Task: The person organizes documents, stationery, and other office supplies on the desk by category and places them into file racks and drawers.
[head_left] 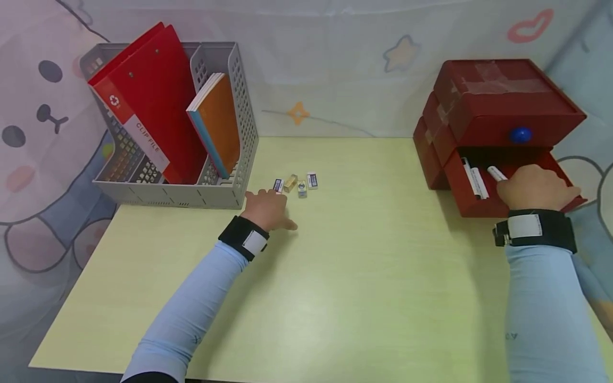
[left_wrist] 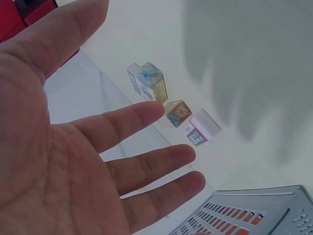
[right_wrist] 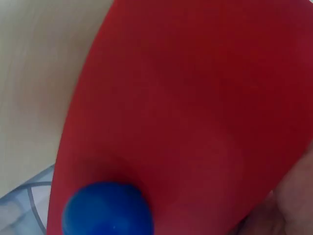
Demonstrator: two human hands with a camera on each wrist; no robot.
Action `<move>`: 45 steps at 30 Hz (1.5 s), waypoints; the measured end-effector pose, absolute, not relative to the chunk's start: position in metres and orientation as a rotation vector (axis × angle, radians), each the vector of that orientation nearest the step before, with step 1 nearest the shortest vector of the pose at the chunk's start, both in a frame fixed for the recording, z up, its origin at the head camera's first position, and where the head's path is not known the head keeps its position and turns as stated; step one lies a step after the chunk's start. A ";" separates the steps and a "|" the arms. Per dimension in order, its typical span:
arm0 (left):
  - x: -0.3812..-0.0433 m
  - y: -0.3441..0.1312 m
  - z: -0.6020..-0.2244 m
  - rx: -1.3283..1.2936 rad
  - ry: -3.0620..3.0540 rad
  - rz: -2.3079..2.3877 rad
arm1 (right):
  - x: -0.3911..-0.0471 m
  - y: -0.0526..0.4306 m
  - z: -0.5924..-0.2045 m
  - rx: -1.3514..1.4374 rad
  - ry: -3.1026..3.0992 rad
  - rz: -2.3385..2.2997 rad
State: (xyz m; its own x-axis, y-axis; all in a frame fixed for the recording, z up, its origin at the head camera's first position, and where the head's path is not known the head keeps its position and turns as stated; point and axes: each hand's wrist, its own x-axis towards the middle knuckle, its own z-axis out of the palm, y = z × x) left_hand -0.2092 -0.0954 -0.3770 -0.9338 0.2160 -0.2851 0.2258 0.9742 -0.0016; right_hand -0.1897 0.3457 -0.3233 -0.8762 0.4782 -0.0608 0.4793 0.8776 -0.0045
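My left hand [head_left: 268, 210] hovers over the table with its fingers spread, just in front of several small erasers [head_left: 290, 183]. In the left wrist view its palm [left_wrist: 58, 156] holds nothing, and an eraser in a sleeve [left_wrist: 203, 128] sits beyond the fingertips. On the right, my right hand [head_left: 536, 189] reaches over the front of a pulled-out red drawer [head_left: 483, 207], fingers curled down inside. A white marker [head_left: 496, 173] sticks out at its thumb side; the grip itself is hidden. Two more markers [head_left: 475, 181] lie in the drawer. The right wrist view shows the drawer's blue knob [right_wrist: 107, 210].
A grey basket [head_left: 167, 196] stands at the back left, holding a red clip file [head_left: 158, 106] and some books [head_left: 217, 125]. Above the pulled-out drawer is another red drawer with a blue knob [head_left: 520, 135]. A printed cloth [head_left: 345, 64] hangs behind the table [head_left: 364, 287].
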 end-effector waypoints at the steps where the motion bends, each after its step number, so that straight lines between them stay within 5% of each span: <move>1: -0.209 -0.095 -0.377 0.323 2.833 -0.046 | -0.189 0.345 -0.324 0.758 2.987 -0.032; 12: -0.209 -0.096 -0.379 0.322 2.837 -0.029 | -0.173 0.340 -0.326 0.709 3.146 -0.196; 26: -0.210 -0.097 -0.382 0.311 2.847 -0.014 | -0.120 0.334 -0.330 1.101 3.098 -0.716; 45: -0.209 -0.096 -0.385 0.318 2.826 -0.046 | -0.125 0.344 -0.357 1.021 3.051 -0.556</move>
State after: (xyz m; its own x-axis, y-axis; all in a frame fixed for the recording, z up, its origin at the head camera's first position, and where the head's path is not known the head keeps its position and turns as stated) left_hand -0.2091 -0.0962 -0.3851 -0.9317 0.2123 -0.2946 0.2217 0.9751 0.0014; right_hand -0.1249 0.3435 -0.3573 -0.7975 0.6033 0.0087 0.5614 0.7472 -0.3557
